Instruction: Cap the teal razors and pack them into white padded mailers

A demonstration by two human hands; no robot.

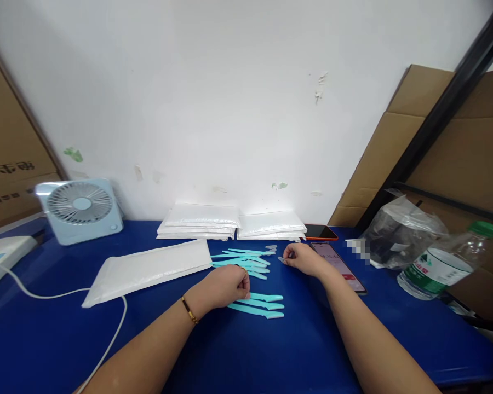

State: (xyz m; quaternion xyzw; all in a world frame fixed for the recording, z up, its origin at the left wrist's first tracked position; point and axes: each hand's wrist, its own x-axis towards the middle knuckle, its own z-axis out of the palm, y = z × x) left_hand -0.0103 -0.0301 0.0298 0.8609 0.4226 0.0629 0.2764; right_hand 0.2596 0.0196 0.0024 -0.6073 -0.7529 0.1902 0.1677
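My left hand (224,285) is closed, its fingertips on the handle end of a turquoise eyebrow razor (267,297). Just below lie two more razors, side by side, blade ends pointing right. Several others form a loose pile of razors (246,262) beyond my left hand. My right hand (306,259) pinches a small clear blade cap (281,259) between thumb and finger, to the right of the pile. A few more clear caps (271,249) lie at the pile's far right end. The left fingers partly hide the razor handles.
A white padded mailer (148,271) lies left of the pile, with stacked mailers (201,214) against the wall. A phone (340,268) lies under the right forearm's far side. Further out are a fan (81,210), a white cable (115,334) and a bottle (443,268).
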